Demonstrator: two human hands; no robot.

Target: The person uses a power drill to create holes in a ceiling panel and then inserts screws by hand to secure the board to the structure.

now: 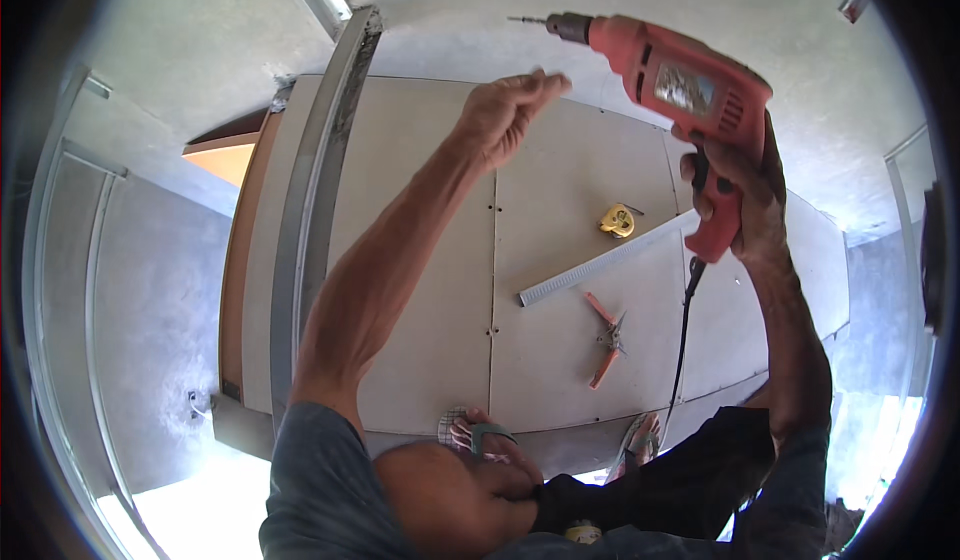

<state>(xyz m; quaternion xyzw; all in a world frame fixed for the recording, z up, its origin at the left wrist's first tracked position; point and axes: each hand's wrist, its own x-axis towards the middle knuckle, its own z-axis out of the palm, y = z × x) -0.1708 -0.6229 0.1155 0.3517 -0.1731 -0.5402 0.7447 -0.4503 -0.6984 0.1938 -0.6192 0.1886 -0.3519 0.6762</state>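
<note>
My right hand point(748, 185) is wrapped round the grip of a red corded power drill point(620, 45), held up at the upper right. Its chuck carries a thin drill bit point(525, 20) that points left. A black cord point(684, 340) hangs from the handle's base. My left hand point(503, 118) is raised just below and left of the bit, apart from the drill. Its thumb and fingertips are pinched together; whatever they may hold is too small to make out.
Below lie a yellow tape measure point(617, 222), a perforated metal strip point(600, 266) and orange-handled snips point(602, 368) on a pale panelled surface point(420, 260). A long metal channel point(315, 180) runs along my left. Metal framing point(95, 240) stands by the grey wall. My sandalled feet point(495, 442) show below.
</note>
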